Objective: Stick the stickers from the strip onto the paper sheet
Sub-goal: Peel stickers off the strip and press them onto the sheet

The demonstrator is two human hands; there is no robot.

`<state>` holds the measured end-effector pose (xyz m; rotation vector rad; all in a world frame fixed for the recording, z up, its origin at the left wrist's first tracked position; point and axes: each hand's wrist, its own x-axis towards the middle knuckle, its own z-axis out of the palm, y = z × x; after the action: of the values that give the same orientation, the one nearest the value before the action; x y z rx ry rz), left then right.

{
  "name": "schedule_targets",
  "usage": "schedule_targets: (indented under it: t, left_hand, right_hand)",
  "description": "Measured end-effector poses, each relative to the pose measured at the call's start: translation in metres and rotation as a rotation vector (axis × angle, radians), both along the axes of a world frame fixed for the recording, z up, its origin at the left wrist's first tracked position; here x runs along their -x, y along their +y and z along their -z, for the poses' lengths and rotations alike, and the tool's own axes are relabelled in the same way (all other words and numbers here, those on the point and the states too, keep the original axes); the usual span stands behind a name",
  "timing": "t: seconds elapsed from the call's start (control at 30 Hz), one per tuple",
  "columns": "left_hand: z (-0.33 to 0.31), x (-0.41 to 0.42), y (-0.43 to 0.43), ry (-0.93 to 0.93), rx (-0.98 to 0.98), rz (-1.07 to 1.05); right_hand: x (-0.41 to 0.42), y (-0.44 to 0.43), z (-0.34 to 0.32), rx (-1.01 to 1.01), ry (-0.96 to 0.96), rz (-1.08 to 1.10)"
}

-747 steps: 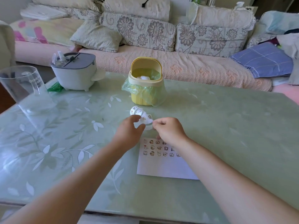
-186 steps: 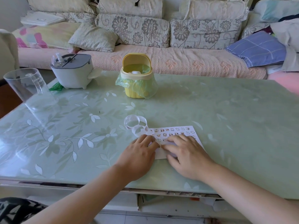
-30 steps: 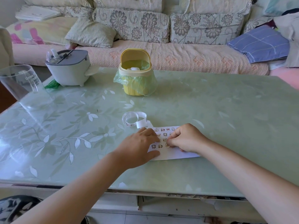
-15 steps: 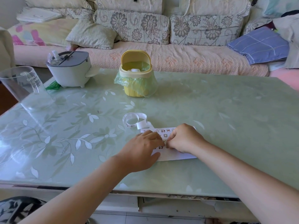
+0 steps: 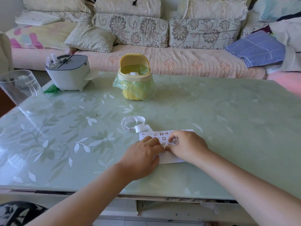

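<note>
Head view, paper sheet [image 5: 171,159]: lay flat on the worktop [image 5: 219,119].
Left hand [image 5: 141,154]: fingers [image 5: 153,141] straight, pinned its left edge.
Right hand [image 5: 189,146]: fingers [image 5: 175,139] curled onto sticker rows [image 5: 163,138]; pinch unclear.
Strip [image 5: 133,123]: sat coiled past far-left corner, nearer left hand.

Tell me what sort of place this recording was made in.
Most likely a home living room. A pink-covered fabric sofa with floral cushions runs along the far side, and in front of it stands a green leaf-patterned glass-topped table carrying household items such as a small yellow plastic bin lined with a green bag.
</note>
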<state>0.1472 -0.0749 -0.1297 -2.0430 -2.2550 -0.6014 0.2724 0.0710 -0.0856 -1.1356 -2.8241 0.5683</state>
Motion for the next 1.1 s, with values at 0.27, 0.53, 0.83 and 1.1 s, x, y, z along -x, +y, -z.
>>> schedule_targets:
  t: [0.27, 0.53, 0.83, 1.1]
  left_hand:
    - [0.002, -0.010, -0.001, 0.134, -0.053, -0.041]
    - [0.004, -0.014, 0.000, 0.114, -0.034, -0.072]
    - [0.004, -0.002, -0.005, 0.045, -0.060, 0.029]
    - [0.008, 0.001, -0.006, -0.012, -0.047, -0.014]
  right_hand:
    - [-0.030, -0.007, 0.023, -0.240, 0.076, -0.390]
    - [-0.042, -0.009, 0.030, -0.429, 0.089, -0.420]
    - [-0.047, -0.008, 0.026, -0.406, 0.094, -0.442]
    - [-0.040, -0.008, 0.022, -0.372, 0.030, -0.419]
